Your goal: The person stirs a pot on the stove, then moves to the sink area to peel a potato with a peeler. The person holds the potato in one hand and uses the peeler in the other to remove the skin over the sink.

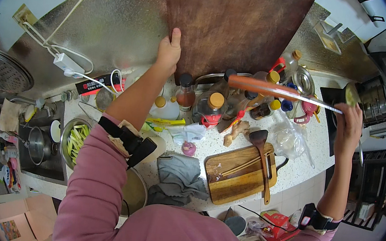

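My left hand (168, 52) grips the left edge of a large dark brown board (233, 24), which stands upright against the speckled wall behind the counter. My right hand (348, 127) is raised at the right, fingers closed on the blade end of a long knife (292, 94). The knife lies level above the bottles, its reddish-brown handle pointing left. Both arms wear pink sleeves with a dark band at each wrist.
Under the knife is a cluster of sauce bottles and jars (214, 104). A small wooden cutting board (239, 174) carries a wooden spatula and chopsticks, next to a grey cloth (178, 179). A bowl of green vegetable strips (77, 137) and a sink (40, 150) sit left; a stove pot (374, 97) right.
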Available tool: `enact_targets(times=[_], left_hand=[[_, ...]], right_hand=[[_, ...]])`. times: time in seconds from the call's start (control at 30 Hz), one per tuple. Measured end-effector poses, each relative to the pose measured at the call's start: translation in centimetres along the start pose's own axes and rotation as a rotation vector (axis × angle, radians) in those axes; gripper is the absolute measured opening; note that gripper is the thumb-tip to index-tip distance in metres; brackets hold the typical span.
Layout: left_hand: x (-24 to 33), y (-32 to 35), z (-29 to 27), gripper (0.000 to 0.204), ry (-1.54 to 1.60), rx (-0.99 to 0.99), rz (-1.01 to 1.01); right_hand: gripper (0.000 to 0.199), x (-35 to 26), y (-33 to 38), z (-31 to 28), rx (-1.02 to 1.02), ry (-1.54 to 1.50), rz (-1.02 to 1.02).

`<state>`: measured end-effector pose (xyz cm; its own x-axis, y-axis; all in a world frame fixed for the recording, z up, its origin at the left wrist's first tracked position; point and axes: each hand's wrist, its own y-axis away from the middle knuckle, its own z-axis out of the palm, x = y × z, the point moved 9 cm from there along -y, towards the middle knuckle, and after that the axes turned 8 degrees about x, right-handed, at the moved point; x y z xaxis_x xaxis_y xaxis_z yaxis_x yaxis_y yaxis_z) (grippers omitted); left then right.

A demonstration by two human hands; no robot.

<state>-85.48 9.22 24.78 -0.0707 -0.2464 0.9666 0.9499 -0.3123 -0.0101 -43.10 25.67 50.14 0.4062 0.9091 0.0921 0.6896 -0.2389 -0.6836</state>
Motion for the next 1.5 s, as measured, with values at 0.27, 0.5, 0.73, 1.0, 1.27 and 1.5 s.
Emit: enact_targets(times=[0.27, 0.5, 0.73, 1.0, 1.27, 1.5], left_hand=[[5.8, 1.9, -1.1, 0.065, -0.402, 0.137, 0.207], [14.9, 9.8, 4.4, 0.04, -0.638, -0.511, 0.757], [10.8, 8.3, 7.4, 0.031, -0.943, -0.594, 0.691], [7.7, 7.8, 8.2, 0.027, -0.968, -0.497, 0.734], [7.0, 8.3, 8.5, 0.026, -1.023, -0.512, 0.738], [5.7, 8.7, 8.9, 0.027, -1.111, -0.564, 0.718]], right_hand=[[0.009, -1.4, -6.9, 6.4, -0.051, -0.087, -0.093], [0.016, -2.4, -9.7, 14.7, -0.126, -0.309, -0.181], [0.018, -0.1, -7.0, 24.6, -0.426, -0.479, 0.136], [0.032, 5.4, -3.2, 30.5, -0.452, -0.543, 0.466], [0.037, 6.5, 1.3, 34.3, -0.516, -0.742, 0.568], [0.045, 3.3, 2.1, 35.7, -0.674, -0.975, 0.652]])
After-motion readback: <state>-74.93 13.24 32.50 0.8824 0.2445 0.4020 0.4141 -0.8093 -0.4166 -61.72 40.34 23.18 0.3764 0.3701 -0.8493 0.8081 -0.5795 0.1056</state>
